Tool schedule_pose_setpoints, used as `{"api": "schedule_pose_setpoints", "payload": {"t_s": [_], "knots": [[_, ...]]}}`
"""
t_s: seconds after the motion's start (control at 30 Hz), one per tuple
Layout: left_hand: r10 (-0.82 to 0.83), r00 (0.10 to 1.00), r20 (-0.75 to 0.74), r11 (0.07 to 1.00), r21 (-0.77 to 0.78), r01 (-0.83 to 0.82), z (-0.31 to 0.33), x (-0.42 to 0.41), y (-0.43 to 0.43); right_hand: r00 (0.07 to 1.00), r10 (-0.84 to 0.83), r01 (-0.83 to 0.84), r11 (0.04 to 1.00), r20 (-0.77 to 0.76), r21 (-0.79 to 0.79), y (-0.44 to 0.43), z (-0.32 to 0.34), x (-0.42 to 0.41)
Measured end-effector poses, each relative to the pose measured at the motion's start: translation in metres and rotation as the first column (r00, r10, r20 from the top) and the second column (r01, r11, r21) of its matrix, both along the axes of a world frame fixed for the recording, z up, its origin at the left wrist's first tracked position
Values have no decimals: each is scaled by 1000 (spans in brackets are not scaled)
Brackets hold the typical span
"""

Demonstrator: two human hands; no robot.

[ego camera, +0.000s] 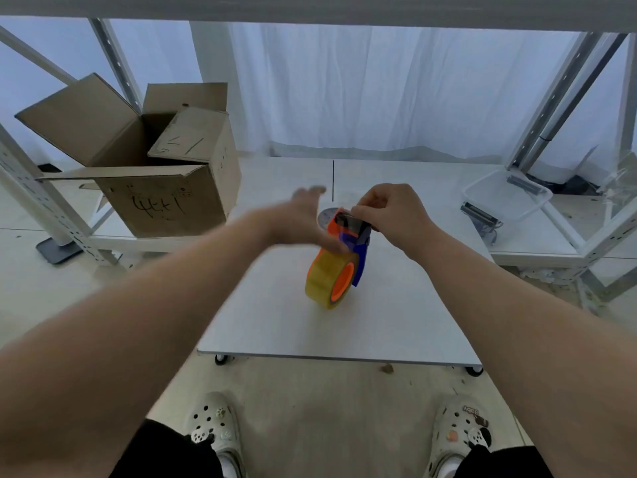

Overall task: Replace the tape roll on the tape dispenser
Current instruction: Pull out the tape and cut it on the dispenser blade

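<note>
An orange and blue tape dispenser (pixel 358 246) stands on the low white table (pixel 275 322) with a yellowish tape roll (pixel 325 274) mounted on its orange hub. My right hand (pixel 389 212) pinches the dispenser's dark top end, fingers curled round it. My left hand (pixel 300 219) is blurred, with straight fingers stretched forward; its thumb side touches the roll and the dispenser's orange side. A grey round thing (pixel 325 215) lies on the table just behind the dispenser, mostly hidden.
An open cardboard box (pixel 162 188) stands at the back left. A clear plastic bin (pixel 506 194) with dark parts sits on a low shelf at the right. Metal shelf frames (pixel 38 201) flank both sides. White curtains hang behind. My feet are below the table's front edge.
</note>
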State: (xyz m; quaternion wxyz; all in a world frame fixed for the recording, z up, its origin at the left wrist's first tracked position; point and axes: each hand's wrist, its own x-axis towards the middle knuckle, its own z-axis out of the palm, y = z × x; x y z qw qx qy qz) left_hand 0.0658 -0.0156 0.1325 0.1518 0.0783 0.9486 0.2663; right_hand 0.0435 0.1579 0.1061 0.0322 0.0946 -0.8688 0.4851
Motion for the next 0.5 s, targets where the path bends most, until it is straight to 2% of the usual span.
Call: {"api": "schedule_pose_setpoints", "payload": {"t_s": [0.03,0.07,0.2,0.27,0.33,0.5], "knots": [[14,999,-31,1000,-15,-15,-17,5,9,1000,-10,10,1000,-1,7,1,0,-1],[36,996,-78,999,35,-34,-34,8,18,1000,-16,16,1000,-4,16,0,1,-1],[277,937,-214,896,410,-171,-74,2,45,999,-32,34,997,-34,66,-3,2,-2],[371,889,-268,866,445,-227,-80,-1,48,998,-49,51,996,-36,75,-1,2,-3],[371,874,-315,874,438,-213,-82,-4,49,998,-57,61,994,-39,89,1,3,-3],[394,890,-230,835,494,-242,-88,-13,54,993,-80,91,986,-83,138,4,2,-6]]}}
